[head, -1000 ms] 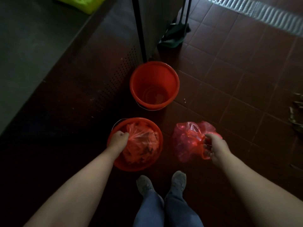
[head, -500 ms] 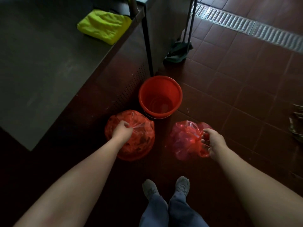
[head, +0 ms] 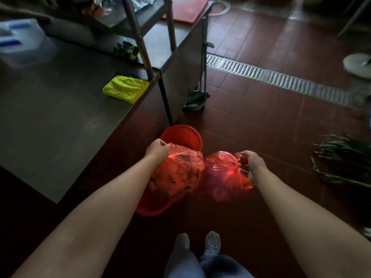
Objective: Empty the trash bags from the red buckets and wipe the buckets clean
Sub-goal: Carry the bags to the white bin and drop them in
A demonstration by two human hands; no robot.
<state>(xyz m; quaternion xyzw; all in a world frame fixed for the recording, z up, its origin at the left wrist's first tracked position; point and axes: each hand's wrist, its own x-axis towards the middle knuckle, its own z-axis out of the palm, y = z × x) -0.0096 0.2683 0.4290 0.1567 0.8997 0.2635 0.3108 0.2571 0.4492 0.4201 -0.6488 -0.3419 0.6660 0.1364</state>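
The full red bag (head: 176,173) hung over the near red bucket (head: 149,207), its neck clenched in the left hand (head: 157,150), while the right hand (head: 251,164) pinched a second bag (head: 220,175) beside it; both necks probably wanted a tight bunch and a straight lift clear, with the yellow cloth (head: 125,88) lying on the surface (head: 60,117) for wiping.

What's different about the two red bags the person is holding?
The left bag, gripped by the left hand, looks orange and shows dark scraps inside. The right bag, gripped by the right hand, looks pinker, and its contents cannot be made out. The left bag hangs over a red bucket; the right bag hangs over floor tiles. Both are thin, see-through plastic, held at the top.
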